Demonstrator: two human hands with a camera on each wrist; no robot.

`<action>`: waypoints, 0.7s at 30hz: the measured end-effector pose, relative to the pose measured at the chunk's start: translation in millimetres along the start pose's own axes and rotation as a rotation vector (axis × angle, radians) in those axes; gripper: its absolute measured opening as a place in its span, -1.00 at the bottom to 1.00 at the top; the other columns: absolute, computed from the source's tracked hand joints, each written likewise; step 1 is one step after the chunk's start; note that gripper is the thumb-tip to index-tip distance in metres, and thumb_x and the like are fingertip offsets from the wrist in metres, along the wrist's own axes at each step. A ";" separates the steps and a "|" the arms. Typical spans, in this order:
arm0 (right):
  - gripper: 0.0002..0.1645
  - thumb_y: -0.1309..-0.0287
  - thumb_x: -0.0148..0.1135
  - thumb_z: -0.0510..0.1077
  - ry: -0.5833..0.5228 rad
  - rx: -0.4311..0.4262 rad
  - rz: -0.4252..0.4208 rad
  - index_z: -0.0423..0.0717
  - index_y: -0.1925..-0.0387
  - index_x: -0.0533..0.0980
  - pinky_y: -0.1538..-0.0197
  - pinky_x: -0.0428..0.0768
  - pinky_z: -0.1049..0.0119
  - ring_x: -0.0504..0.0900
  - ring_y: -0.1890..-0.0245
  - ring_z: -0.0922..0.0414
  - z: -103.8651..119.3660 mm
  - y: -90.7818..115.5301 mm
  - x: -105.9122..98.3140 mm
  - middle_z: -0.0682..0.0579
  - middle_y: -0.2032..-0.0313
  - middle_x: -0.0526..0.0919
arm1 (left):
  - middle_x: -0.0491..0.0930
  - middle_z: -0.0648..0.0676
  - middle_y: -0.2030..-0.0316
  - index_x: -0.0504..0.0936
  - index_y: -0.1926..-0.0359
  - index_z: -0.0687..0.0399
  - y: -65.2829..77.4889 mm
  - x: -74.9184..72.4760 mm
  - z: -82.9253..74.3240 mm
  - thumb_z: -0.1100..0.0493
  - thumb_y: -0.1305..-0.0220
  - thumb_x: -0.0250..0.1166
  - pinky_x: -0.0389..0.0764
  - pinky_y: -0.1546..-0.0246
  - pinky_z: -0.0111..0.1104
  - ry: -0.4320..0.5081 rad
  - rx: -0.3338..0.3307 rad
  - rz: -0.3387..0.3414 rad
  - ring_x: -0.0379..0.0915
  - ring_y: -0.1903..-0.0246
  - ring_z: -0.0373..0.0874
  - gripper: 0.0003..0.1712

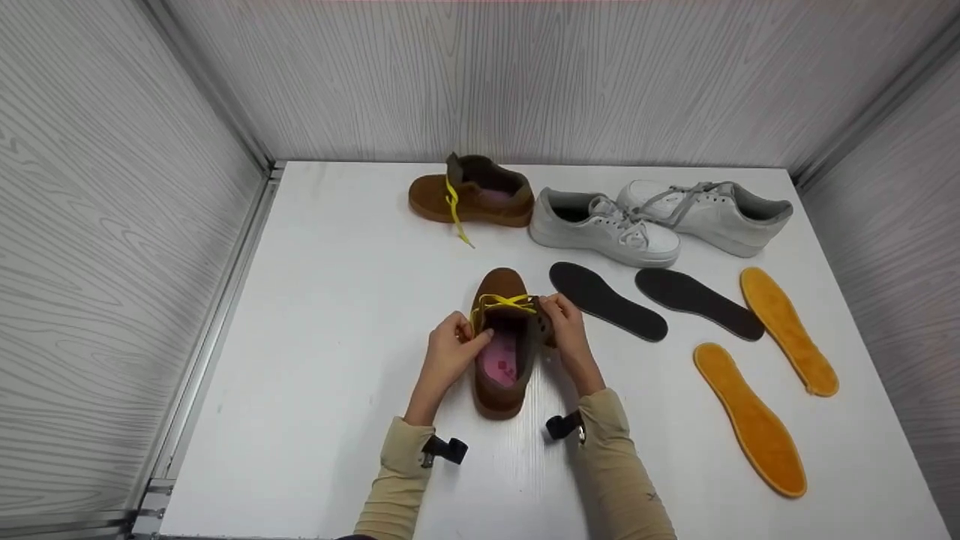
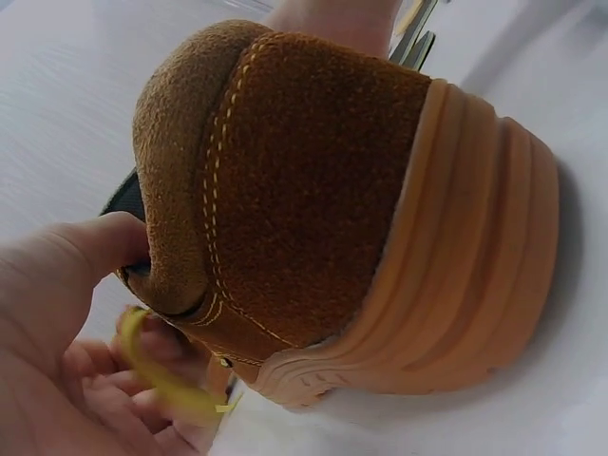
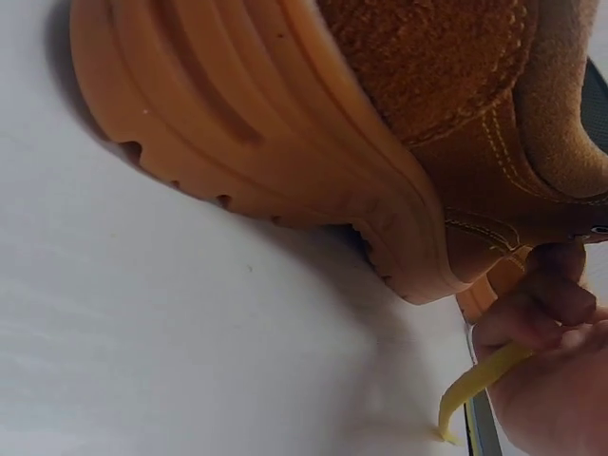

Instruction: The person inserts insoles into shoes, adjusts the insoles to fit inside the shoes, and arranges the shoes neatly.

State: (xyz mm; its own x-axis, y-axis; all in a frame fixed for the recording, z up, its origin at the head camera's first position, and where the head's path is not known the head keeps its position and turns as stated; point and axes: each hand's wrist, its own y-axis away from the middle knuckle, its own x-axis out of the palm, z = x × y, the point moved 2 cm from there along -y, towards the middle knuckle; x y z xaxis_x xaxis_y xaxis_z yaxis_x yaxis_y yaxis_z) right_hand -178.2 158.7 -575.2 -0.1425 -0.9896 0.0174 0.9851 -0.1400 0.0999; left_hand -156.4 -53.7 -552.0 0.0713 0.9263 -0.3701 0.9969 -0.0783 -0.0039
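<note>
A brown suede shoe (image 1: 501,401) with a pink insole (image 1: 500,360) stands upright on the white table, toe pointing away. A yellow shoelace (image 1: 507,301) crosses over its front. My left hand (image 1: 452,345) grips the left edge of the shoe's opening, thumb inside and fingers curled outside, a loop of lace beside them in the left wrist view. On the other side, my right hand (image 1: 566,330) has its fingertips at the eyelet flap (image 1: 541,322), which is spread outward. From those curled fingers a yellow lace end (image 3: 465,391) sticks out in the right wrist view.
Behind is a second brown shoe (image 1: 465,204), its yellow lace hanging loose. Two white sneakers (image 1: 577,234) stand to its right. Two dark insoles (image 1: 607,301) and two orange insoles (image 1: 754,420) lie on the right of the table (image 1: 315,337). Grey panels (image 1: 480,82) enclose it.
</note>
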 end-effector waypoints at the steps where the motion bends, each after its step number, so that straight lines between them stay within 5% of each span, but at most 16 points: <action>1: -0.71 -0.41 0.09 -0.03 0.015 0.006 -0.001 -0.10 0.40 0.47 0.53 0.31 0.39 0.36 0.54 0.22 0.7 0.9 -0.4 0.05 0.46 0.43 | 0.35 -0.05 0.57 0.38 0.47 0.11 0.0 -0.2 0.7 0.08 -0.13 0.46 0.28 0.52 -0.40 0.000 -0.003 0.002 0.28 0.52 -0.21 -0.61; 13: -0.71 -0.47 0.03 -0.01 -0.043 0.063 0.037 -0.16 0.27 0.43 0.64 0.17 0.41 0.16 0.73 0.28 8.6 17.5 -0.8 0.14 0.69 0.24 | 0.28 -0.05 0.56 0.37 0.46 0.07 3.0 -0.5 8.5 -0.03 -0.15 0.46 0.24 0.55 -0.38 -0.038 -0.065 0.046 0.26 0.51 -0.19 -0.56; 18: -0.75 -0.50 -0.02 -0.03 -0.075 0.030 0.084 -0.16 0.07 0.35 0.64 0.15 0.40 0.14 0.75 0.26 3.3 26.5 5.5 0.10 0.70 0.24 | 0.32 -0.05 0.57 0.40 0.44 0.08 4.7 2.6 8.8 -0.03 -0.20 0.39 0.26 0.53 -0.36 -0.110 -0.025 0.058 0.27 0.52 -0.18 -0.62; 21: -0.68 -0.46 0.06 -0.06 -0.001 -0.043 0.098 -0.20 -0.03 0.30 0.61 0.22 0.41 0.24 0.71 0.24 3.6 32.9 9.6 0.00 0.61 0.41 | 0.34 -0.06 0.57 0.42 0.40 0.09 5.3 5.2 8.9 0.01 -0.22 0.36 0.26 0.53 -0.35 -0.135 0.007 0.053 0.27 0.54 -0.19 -0.68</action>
State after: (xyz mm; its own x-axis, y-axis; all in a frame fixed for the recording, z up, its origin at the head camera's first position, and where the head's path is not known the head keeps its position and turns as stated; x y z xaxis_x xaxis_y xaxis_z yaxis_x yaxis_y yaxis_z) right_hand -147.6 144.7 -568.2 -0.0451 -0.9987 0.0257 0.9976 -0.0436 0.0545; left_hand -151.0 -52.6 -562.2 0.1188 0.8629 -0.4912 0.9915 -0.1295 0.0124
